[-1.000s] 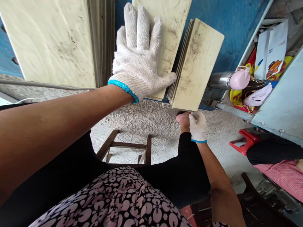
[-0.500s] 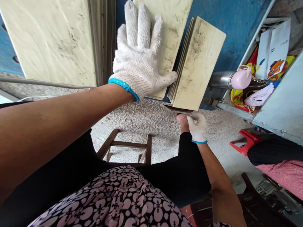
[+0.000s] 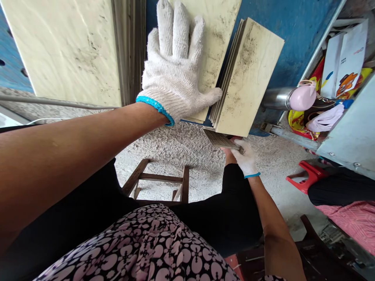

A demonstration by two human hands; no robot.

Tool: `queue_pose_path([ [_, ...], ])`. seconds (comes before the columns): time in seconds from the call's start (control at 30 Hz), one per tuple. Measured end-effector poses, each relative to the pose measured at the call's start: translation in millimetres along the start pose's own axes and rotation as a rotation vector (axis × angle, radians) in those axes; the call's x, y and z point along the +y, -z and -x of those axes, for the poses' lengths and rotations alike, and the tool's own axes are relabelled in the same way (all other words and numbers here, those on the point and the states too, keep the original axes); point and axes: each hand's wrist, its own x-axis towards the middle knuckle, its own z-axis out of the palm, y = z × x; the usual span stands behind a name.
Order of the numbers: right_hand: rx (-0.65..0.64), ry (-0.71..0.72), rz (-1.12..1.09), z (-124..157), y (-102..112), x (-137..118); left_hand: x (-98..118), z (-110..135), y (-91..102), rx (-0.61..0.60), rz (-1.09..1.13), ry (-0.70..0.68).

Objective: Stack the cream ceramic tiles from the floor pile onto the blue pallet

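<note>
My left hand (image 3: 175,66), in a white knit glove with a blue cuff, lies flat with fingers apart on a cream marbled tile (image 3: 221,35). Its thumb tip reaches the side of a stack of narrow cream tile strips (image 3: 249,78). Below the near end of that stack, my right hand (image 3: 246,158), gloved alike, grips the right end of a tile strip (image 3: 219,138). That strip is tilted and shows a ribbed grey-brown face. The fingertips of my right hand are partly hidden.
A stack of large cream tiles (image 3: 64,50) stands at the left on the blue table (image 3: 295,23). To the right are a steel flask (image 3: 277,98) with a pink lid and a paper bag (image 3: 345,58). Lower down are a wooden stool (image 3: 161,178), a red stool (image 3: 304,177) and a seated person.
My right hand has drawn the tile strip slightly down and tilted it, so more of its ribbed face shows. My left hand stays in place while the view shifts slightly.
</note>
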Motion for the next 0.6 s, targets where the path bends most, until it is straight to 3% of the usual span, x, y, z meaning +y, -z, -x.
queue_pose_path([
  [0.17,-0.205,-0.025,-0.074,-2,-6,-5,0,0,1.7,-0.012,-0.02,0.01],
  [0.4,-0.196,0.012,0.178,-13,-8,-26,2,0,1.8,-0.001,-0.013,0.012],
  [0.6,-0.351,0.078,0.221,-13,-18,-28,2,0,2.8,-0.006,0.005,0.01],
])
